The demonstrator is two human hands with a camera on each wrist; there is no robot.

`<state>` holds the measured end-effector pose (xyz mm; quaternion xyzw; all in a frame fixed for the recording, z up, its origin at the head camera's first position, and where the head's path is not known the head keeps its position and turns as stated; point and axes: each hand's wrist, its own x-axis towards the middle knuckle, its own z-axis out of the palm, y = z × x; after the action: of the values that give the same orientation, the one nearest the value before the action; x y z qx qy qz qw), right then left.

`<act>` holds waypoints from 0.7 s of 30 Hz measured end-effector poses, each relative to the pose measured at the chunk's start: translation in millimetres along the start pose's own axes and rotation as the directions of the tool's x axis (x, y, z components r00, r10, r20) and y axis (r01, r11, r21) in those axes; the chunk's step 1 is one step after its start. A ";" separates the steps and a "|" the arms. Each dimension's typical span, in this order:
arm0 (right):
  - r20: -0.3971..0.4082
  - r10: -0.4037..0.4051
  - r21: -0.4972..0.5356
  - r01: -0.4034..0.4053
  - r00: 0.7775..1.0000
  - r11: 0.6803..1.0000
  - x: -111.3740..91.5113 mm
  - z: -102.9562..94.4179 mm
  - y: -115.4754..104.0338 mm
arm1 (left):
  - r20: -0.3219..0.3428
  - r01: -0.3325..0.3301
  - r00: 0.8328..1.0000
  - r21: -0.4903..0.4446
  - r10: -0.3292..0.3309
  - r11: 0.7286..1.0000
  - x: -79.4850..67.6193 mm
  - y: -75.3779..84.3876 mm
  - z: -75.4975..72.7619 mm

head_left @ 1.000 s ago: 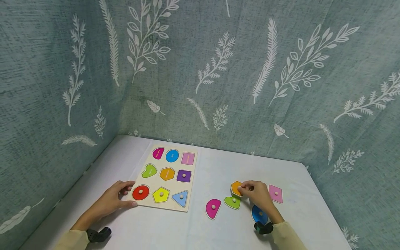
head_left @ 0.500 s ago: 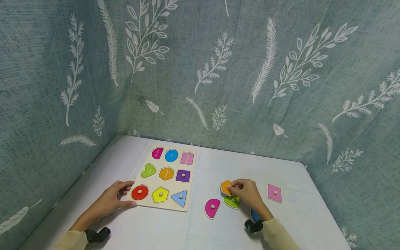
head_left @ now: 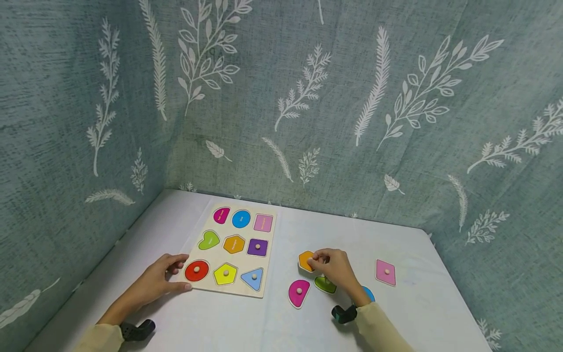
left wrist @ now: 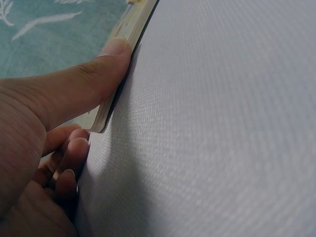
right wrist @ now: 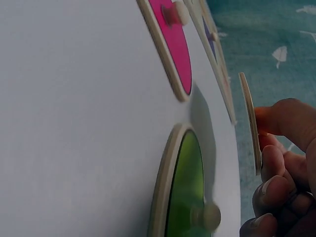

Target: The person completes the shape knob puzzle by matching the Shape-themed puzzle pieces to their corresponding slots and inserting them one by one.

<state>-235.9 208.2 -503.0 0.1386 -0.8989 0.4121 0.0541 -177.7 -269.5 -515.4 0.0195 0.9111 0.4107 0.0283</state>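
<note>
My right hand [head_left: 335, 268] pinches an orange hexagon puzzle piece [head_left: 304, 260] by its knob. In the right wrist view the piece [right wrist: 250, 118] is seen edge-on, raised off the table. Below that hand lies a green heart piece [head_left: 324, 284], partly covered by it. A magenta half-circle piece [head_left: 298, 293] lies to the left of the heart. At the board's near left corner, my left hand [head_left: 154, 281] holds the wooden puzzle board [head_left: 220, 291], thumb along the near edge and fingers at the left side. Red circle, yellow pentagon, blue triangle and purple square pieces sit in it.
A pink square piece [head_left: 385, 272] lies at the right of the white table [head_left: 246, 327]. The blue piece [head_left: 369, 293] is mostly hidden behind the right wrist. Patterned cloth walls [head_left: 308, 98] stand behind the table and at both sides.
My right hand has carried the orange hexagon piece leftward, from above the green heart toward the board. More of the pink square shows. The left hand and the board have stayed put.
</note>
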 end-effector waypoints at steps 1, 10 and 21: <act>0.001 0.002 0.001 -0.002 1.000 1.000 0.7 1.4 -1.6 | 0.000 0.000 1.000 0.003 0.000 1.000 0.3 0.0 0.0; 0.015 -0.011 0.018 0.010 1.000 1.000 8.8 13.1 -9.0 | 0.001 0.012 1.000 0.005 -0.012 1.000 0.7 1.1 -0.5; 0.044 -0.033 0.013 0.032 0.999 0.999 13.8 26.9 -21.0 | 0.006 0.008 1.000 0.008 -0.008 1.000 0.4 1.3 -0.3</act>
<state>-242.5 172.0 -502.4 0.1625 -0.8950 0.4134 0.0403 -178.2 -268.8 -514.2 0.0173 0.9126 0.4071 0.0324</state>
